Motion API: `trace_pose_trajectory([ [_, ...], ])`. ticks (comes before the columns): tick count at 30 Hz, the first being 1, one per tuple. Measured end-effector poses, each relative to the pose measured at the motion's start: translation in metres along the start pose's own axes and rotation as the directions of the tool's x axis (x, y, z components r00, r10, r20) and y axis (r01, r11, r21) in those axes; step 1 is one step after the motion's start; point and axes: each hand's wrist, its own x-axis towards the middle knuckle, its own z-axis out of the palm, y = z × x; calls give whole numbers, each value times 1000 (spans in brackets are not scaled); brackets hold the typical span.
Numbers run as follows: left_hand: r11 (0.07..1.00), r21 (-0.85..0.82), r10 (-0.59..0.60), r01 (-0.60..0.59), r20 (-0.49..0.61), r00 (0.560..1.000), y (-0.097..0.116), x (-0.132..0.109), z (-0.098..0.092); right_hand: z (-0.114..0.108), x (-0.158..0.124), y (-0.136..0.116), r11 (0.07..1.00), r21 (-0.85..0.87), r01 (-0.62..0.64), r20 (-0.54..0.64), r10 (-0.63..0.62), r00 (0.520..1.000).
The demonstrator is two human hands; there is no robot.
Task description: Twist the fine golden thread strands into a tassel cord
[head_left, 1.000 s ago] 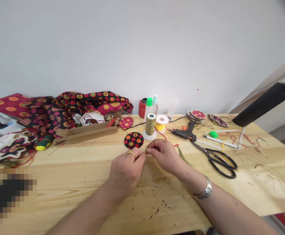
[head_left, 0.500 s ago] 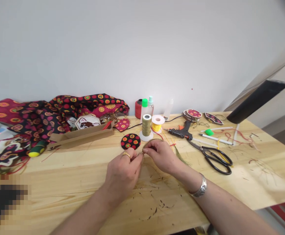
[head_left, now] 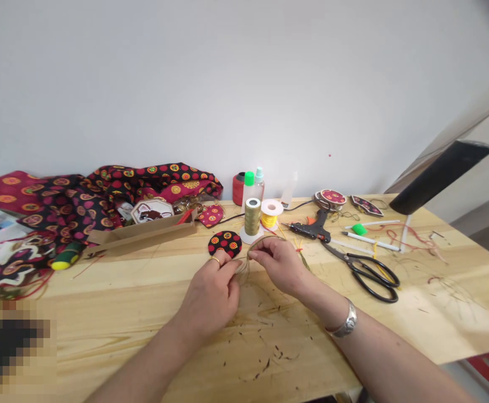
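Observation:
Thin olive-green threads [head_left: 244, 265] run between my two hands over the middle of the table. My left hand [head_left: 214, 291] is closed on one end of them, with a ring on one finger. Pinched between thumb and forefinger, the other part of the threads is in my right hand [head_left: 278, 263], and the strands arch over it. Just beyond my left fingers lies a round black patch with red and yellow flowers [head_left: 224, 243]. Behind the hands stand an olive thread spool [head_left: 252, 218] and a spool of yellow cord [head_left: 270, 215]. A green tassel [head_left: 305, 261] is partly hidden behind my right wrist.
To the right lie black-handled scissors [head_left: 372, 274], a glue gun [head_left: 311, 228] and white glue sticks [head_left: 372, 242]. A long cardboard tray [head_left: 143, 235] and patterned cloth [head_left: 71, 196] occupy the left. Bottles [head_left: 248, 193] stand by the wall. Thread scraps [head_left: 269, 358] litter the near tabletop [head_left: 143, 358].
My hands have drawn slightly apart, and more of the threads shows between them. The fingers of my left hand have straightened somewhat. The right hand keeps its pinch.

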Motion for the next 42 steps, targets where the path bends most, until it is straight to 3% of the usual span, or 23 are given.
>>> trace_pose_trajectory([
  [5,956,-243,-154,166,65,986,0,5,-13,0,-2,-1,1000,-22,10,24,-10,1000],
  [10,876,-438,-193,199,60,979,-1,7,-21,-2,-5,-9,993,-54,108,64,-105,992],
  [14,784,-557,-293,275,60,954,-3,6,-18,-2,-5,-9,975,-82,204,95,-196,976],
  [19,587,-705,-411,397,163,897,-3,10,-15,-3,-5,-7,961,-75,264,126,-254,959],
  [22,417,-800,-459,431,224,860,-3,11,-13,-3,-5,-7,960,-74,270,138,-258,956],
  [26,171,-885,-467,433,313,827,-4,10,-10,-2,-6,-7,959,-60,276,136,-266,954],
  [29,81,-895,-453,439,359,816,-3,11,-11,-3,-7,-7,959,-46,280,138,-271,953],
  [35,39,-893,-445,449,387,808,-2,15,-13,-3,-7,-9,961,-19,276,151,-270,951],
  [42,163,-842,-467,514,394,792,0,14,-15,-3,-7,-10,965,-19,261,149,-256,955],
])
